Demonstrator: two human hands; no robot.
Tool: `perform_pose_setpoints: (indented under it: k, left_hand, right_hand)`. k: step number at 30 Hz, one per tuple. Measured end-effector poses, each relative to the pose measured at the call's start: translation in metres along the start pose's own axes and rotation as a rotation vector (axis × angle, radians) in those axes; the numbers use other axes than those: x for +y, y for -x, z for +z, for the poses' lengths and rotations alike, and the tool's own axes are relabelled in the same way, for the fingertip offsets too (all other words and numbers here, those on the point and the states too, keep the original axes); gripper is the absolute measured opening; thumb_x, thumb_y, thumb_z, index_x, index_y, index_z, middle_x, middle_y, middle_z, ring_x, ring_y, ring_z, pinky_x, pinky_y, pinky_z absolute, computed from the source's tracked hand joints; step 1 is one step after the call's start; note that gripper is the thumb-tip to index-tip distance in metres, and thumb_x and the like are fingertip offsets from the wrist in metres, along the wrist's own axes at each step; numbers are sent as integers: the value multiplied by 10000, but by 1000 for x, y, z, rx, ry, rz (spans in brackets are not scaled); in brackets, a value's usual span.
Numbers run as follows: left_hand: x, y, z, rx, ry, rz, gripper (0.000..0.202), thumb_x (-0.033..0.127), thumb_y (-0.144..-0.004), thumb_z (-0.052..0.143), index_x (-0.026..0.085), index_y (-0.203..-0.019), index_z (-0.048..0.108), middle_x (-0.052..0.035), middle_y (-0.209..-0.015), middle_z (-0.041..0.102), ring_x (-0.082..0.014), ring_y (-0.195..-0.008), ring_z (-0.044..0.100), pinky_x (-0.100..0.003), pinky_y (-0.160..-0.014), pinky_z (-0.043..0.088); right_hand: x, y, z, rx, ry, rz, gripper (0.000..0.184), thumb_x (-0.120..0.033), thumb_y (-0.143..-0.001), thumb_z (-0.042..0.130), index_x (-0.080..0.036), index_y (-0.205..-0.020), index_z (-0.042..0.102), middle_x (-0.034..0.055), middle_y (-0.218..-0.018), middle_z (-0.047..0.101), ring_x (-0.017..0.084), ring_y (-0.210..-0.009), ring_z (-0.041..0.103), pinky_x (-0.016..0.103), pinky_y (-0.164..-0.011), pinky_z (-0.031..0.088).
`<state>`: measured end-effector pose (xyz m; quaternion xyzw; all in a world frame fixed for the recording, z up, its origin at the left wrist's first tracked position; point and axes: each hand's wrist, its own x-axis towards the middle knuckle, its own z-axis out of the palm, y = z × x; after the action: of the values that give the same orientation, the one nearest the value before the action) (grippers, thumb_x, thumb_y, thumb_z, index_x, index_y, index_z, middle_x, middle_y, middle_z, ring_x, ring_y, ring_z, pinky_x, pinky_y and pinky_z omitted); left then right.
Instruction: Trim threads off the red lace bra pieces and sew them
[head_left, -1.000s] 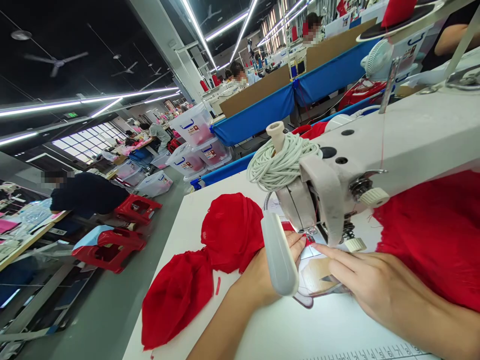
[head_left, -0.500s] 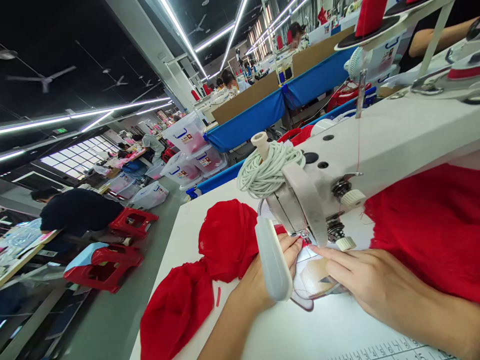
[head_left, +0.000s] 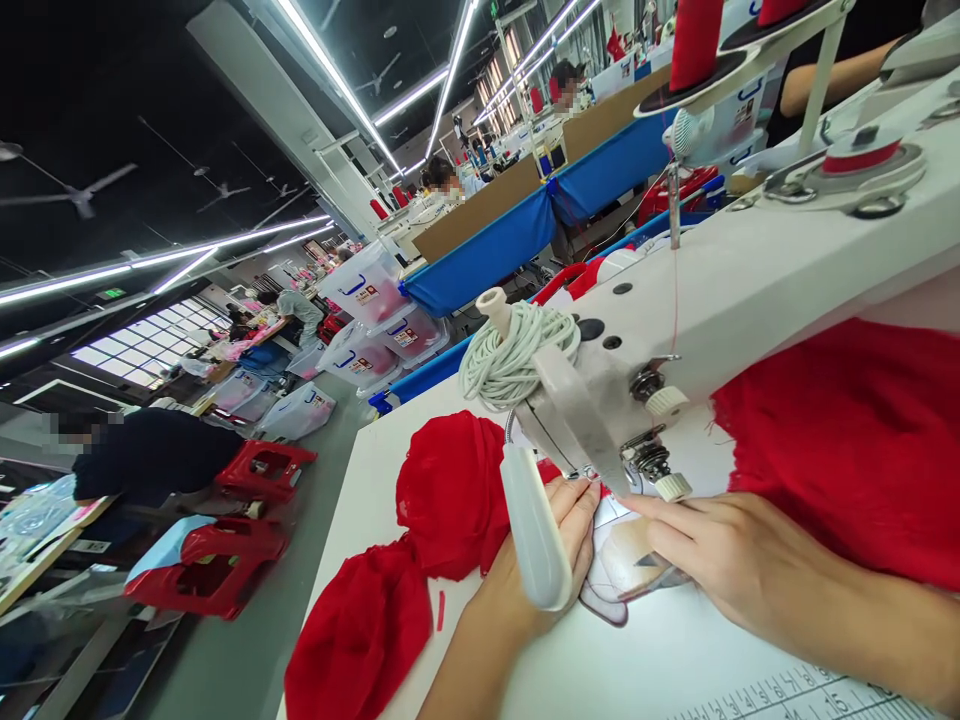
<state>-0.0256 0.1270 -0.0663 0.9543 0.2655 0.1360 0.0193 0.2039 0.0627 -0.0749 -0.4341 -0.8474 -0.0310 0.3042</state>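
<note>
A white sewing machine [head_left: 592,400] stands before me with its presser foot down on a small piece of red fabric [head_left: 551,470]. My left hand [head_left: 544,560] lies beside the needle, fingers together and pressed on this fabric; a grey lever [head_left: 534,535] covers part of it. From the other side, my right hand [head_left: 720,545] stretches its index finger up to the fabric at the foot. Its other fingers are curled, and a small pointed metal tool [head_left: 646,561] pokes out beneath them, mostly hidden. Two gathered red fabric bundles [head_left: 450,495] lie left of my left hand.
More red fabric [head_left: 847,440] lies behind my right arm, beneath the machine arm. A printed ruler [head_left: 795,690] marks the table's near edge. Thread cones [head_left: 694,45] stand above. Red stools [head_left: 217,565], plastic bins [head_left: 367,290] and seated people are beyond the table.
The view has shifted slightly, so the machine sits a little further left in it. Both hands stay close to the needle, with little visible movement.
</note>
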Motion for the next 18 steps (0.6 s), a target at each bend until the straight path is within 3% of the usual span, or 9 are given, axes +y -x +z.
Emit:
perform_pose_setpoints:
  k: [4,12,18]
  left_hand:
    - [-3,3,2,-7,0,-10,474,216,-967,403,170,-1439,411,-148,-1379,569,-276,-1278,526,-453,-1051,485]
    - [-8,-1,-1,81,55,53,513,104,-933,385,201,-1436,418,-132,-1282,642,-253,-1175,607,-432,-993,529]
    - [-1,-3,-6,105,-1,55,466,98,-919,428,159,-1380,459,-152,-1252,656,-257,-1143,624,-410,-955,554]
  right_hand:
    - [0,1,0,18,30,-27,536,85,-606,398,-140,-1011,666,104,-1025,763,171,-576,662,277,-500,415]
    - [-2,-3,-12,42,-129,-133,563,91,-697,376,-168,-1137,615,64,-932,759,163,-663,673,257,-572,472]
    - [-2,-9,-19,-30,-162,-133,460,71,-773,363,-198,-1027,636,45,-904,756,166,-672,679,253,-565,487]
